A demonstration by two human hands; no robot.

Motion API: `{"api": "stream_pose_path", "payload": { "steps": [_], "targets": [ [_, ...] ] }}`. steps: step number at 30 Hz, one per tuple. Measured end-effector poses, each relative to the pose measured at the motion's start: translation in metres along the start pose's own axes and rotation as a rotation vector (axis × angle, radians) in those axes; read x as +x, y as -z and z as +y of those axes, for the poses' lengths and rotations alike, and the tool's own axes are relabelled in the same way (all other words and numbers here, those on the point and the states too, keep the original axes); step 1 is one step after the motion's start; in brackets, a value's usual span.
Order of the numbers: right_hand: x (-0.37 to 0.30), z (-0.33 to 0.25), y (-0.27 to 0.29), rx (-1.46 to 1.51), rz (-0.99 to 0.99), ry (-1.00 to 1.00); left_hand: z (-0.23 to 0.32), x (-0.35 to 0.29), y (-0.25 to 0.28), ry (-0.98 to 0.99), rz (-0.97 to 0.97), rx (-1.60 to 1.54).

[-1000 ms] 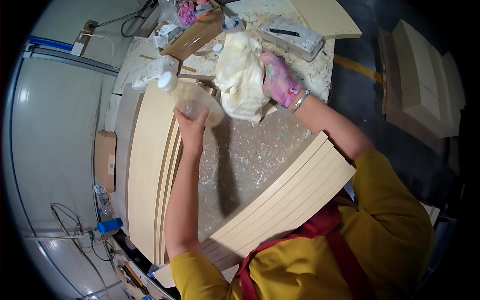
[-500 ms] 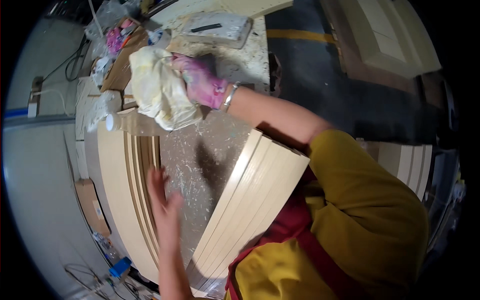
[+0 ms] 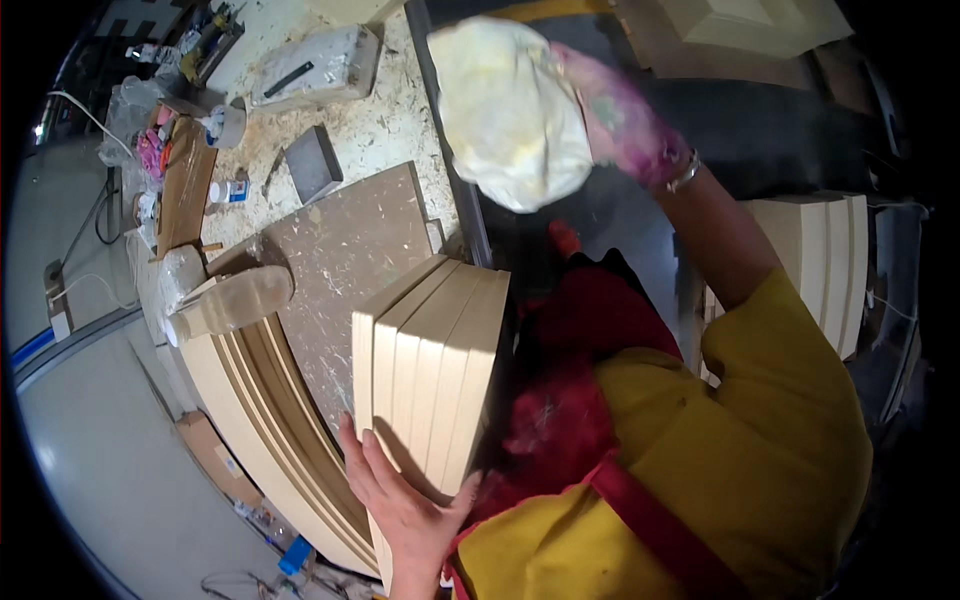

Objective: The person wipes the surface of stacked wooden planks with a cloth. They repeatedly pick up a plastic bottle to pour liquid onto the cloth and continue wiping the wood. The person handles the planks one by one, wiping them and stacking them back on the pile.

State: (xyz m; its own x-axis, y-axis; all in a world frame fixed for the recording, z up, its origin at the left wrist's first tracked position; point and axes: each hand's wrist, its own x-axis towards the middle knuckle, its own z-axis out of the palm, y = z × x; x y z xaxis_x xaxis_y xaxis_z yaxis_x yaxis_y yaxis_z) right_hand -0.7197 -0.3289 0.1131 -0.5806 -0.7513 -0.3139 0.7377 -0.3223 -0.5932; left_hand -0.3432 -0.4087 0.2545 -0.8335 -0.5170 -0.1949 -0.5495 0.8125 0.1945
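Observation:
My right hand (image 3: 632, 122), in a pink and purple patterned glove, is closed on a bunched white cloth (image 3: 512, 115) with yellowish stains. It is raised over the dark floor, past the bench's right edge. My bare left hand (image 3: 412, 512) lies with spread fingers across the near part of a stack of pale wooden boards (image 3: 430, 345). Its thumb is at the stack's right side and its fingers are at the left. The boards stand side by side close to my body, their far ends turned up towards me.
Left of the stack are more long pale boards (image 3: 262, 425), with a clear plastic bottle (image 3: 240, 300) lying across their far end. A grey block (image 3: 313, 163), a small white jar (image 3: 229, 191) and a wrapped slab (image 3: 318, 68) sit on the stained bench (image 3: 395, 125). More boards (image 3: 825, 265) stand at right.
The cloth in my right hand has moved right, off the bench area. My left hand has come from the gap between the stacks onto the near boards. The view has shifted.

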Motion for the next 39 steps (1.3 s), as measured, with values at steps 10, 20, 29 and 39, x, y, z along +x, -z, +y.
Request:
{"api": "stream_pose_path", "payload": {
  "steps": [10,20,29,39],
  "targets": [
    [-0.017,0.050,-0.037,-0.282,-0.504,-0.264,-0.017,-0.012,-0.019,0.142,0.105,-0.145],
    [-0.027,0.137,0.004,-0.888,-0.632,0.173,-0.015,-0.007,-0.016,0.068,0.080,-0.105],
    [-0.025,0.154,0.015,-0.727,-0.517,0.069,-0.013,-0.007,-0.013,0.126,0.058,-0.164],
    [-0.019,0.124,-0.030,-0.834,-0.541,0.678,-0.012,-0.004,-0.016,0.068,0.094,-0.166]
  ]
}}
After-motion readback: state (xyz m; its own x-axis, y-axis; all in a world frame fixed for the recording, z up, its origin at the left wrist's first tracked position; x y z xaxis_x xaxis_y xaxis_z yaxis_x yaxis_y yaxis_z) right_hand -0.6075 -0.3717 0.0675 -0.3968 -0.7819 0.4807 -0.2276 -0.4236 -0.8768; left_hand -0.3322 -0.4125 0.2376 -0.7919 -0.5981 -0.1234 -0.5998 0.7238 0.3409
